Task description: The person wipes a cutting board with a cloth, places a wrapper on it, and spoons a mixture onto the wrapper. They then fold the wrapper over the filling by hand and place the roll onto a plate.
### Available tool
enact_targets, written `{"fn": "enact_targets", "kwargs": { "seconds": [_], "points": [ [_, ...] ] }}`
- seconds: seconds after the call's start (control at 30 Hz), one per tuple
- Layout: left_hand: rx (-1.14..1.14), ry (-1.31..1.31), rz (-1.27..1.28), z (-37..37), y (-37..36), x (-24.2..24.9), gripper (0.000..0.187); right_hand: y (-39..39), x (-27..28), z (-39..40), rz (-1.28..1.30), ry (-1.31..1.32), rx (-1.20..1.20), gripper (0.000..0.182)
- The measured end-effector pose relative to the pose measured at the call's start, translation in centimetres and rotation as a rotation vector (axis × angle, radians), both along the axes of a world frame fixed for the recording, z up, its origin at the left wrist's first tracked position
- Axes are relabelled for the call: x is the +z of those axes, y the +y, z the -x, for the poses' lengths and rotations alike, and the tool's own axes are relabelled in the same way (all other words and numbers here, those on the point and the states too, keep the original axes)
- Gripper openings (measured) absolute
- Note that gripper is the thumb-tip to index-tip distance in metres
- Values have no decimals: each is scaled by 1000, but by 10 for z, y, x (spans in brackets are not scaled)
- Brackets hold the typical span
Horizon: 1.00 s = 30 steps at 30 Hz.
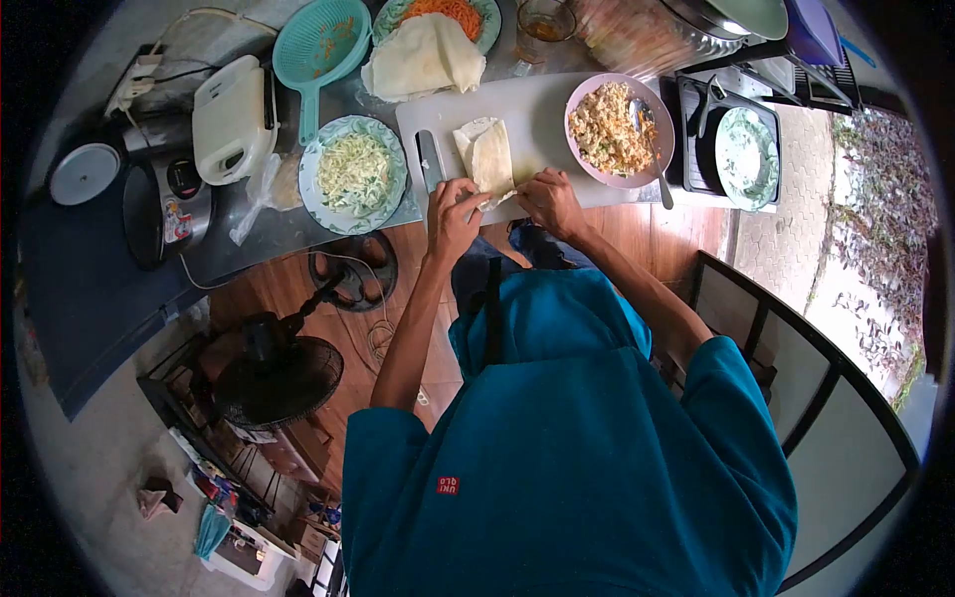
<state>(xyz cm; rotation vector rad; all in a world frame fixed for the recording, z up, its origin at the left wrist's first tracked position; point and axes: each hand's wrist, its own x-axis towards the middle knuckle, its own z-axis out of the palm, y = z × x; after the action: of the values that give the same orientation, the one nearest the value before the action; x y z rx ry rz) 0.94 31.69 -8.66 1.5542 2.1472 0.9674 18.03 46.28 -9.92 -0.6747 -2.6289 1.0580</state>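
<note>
A pale, partly folded spring roll wrapper lies on the white cutting board, close to its near edge. My left hand is closed at the wrapper's near left edge, fingertips pressed on it. At the near right corner, my right hand pinches the wrapper between thumb and fingers. Any filling inside is hidden by the folds. A knife rests on the board's left side, just beyond my left hand. To the right, a pink bowl holds a chopped filling mix and a spoon.
A plate of shredded cabbage stands left of the board. Behind are a stack of wrappers, a plate of shredded carrot and a green strainer. A glass stands at the back; another plate is at right.
</note>
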Motion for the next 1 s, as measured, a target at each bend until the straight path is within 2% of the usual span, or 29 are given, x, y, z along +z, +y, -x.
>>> {"fn": "enact_targets", "kwargs": {
  "seconds": [0.3, 0.7, 0.9, 1.0],
  "points": [
    [-4, -40, 33, 4, 3, -1, 25, -4, 1, 6, -42, -8, 48, 20],
    [8, -27, 16, -1, -5, -2, 28, 0, 3, 5, -20, -155, 103, 21],
    [67, -57, -43, -5, -6, -7, 24, -5, 21, 12, 27, 4, -43, 29],
    [45, -52, -61, -6, -6, -18, 24, 0, 32, 0, 59, 216, -147, 30]
  ]
}}
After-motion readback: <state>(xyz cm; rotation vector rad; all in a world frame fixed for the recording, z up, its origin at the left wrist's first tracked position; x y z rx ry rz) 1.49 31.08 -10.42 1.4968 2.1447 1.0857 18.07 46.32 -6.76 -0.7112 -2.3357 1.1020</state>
